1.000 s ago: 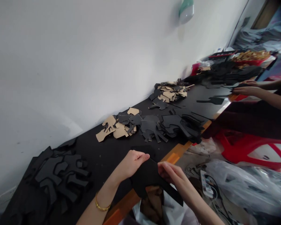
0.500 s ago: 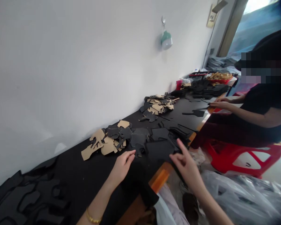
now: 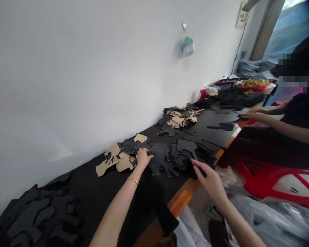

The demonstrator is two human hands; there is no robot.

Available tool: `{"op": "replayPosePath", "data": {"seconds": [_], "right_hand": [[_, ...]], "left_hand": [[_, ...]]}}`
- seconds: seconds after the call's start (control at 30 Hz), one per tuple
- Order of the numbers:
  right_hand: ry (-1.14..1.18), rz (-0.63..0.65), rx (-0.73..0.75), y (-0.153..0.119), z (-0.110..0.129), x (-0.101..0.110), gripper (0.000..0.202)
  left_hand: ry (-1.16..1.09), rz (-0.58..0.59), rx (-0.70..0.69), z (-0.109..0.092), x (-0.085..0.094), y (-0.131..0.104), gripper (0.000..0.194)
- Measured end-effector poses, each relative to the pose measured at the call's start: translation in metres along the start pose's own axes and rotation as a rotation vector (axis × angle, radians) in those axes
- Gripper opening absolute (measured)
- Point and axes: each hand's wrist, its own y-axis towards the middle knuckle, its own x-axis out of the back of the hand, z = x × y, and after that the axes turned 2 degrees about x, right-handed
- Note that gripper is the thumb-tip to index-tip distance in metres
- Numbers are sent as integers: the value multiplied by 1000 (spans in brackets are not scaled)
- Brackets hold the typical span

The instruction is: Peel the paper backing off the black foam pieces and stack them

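My left hand [image 3: 143, 158] reaches over a pile of flat cut-out pieces. Its thumb and fingers are apart, with the fingertips touching a dark cut-out piece [image 3: 158, 155]. Beside that hand lie tan-faced cut-out pieces [image 3: 124, 162]. At the table's front edge, my right hand [image 3: 207, 176] has thumb and fingers drawn together at the narrow end of a black cut-out piece [image 3: 186, 145]; the exact contact is hard to see against other dark pieces. Black fabric [image 3: 164, 214] hangs over the front edge between my forearms.
More black pieces [image 3: 33, 216] are heaped at the left. Farther along the table [image 3: 98, 197] sits a mixed tan and black pile [image 3: 179, 120]. A seated co-worker's hands [image 3: 256, 115] work at the right. A red stool [image 3: 257, 181] and plastic bags [image 3: 262, 219] are below.
My left hand has moved forward onto the pile and its fingers have spread. My right index finger has come down from pointing, onto a black piece. The view has shifted slightly left.
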Motion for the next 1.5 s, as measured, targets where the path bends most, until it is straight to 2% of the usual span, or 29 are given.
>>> {"op": "replayPosePath", "data": {"seconds": [0.07,0.13,0.23,0.27,0.3,0.37,0.47,0.53,0.63,0.8,0.93,0.97,1.03,1.13,1.2,1.37,1.5], "right_hand": [[34,-4,26,-14,15,3,29],[73,-6,39,-22,33,8,27],[126,-40,44,-24,67,19,22],[144,-55,40,-23,79,23,20],[167,-60,36,-23,91,25,19],[233,0,27,-22,113,25,17],[369,226,-1,-25,138,13,17],[439,360,-27,-29,148,1,18],[472,485,-59,-37,157,-12,19],[463,566,-107,-45,164,-17,19],[593,666,-217,-45,164,-19,19],[654,713,-266,-45,163,-19,21],[779,822,-372,-44,162,-19,28],[892,913,-466,-45,163,-18,36],[902,855,-461,-47,164,-19,36],[725,372,-435,-50,156,-27,28],[678,131,-470,-48,146,-27,26]], "left_hand": [[-115,-6,-26,-4,8,-2,20],[-233,-20,-60,-11,24,-10,16],[-434,-35,-113,-22,60,-40,28],[-587,-18,-133,-25,74,-56,30],[-664,36,-133,-27,87,-73,29],[-605,218,-93,-31,110,-110,25],[-506,405,-48,-31,129,-156,13],[-483,439,-25,-28,133,-175,10],[-426,413,-17,-22,137,-188,11],[-347,417,-29,-17,142,-194,16],[-348,448,-98,-16,142,-196,20],[-338,413,-161,-16,142,-197,26],[-283,264,-379,-16,142,-200,31],[-126,10,-745,-18,144,-206,11],[-31,-78,-851,-18,146,-212,10],[31,-209,-944,-11,144,-227,16],[-11,-246,-968,-4,141,-234,24]]}}
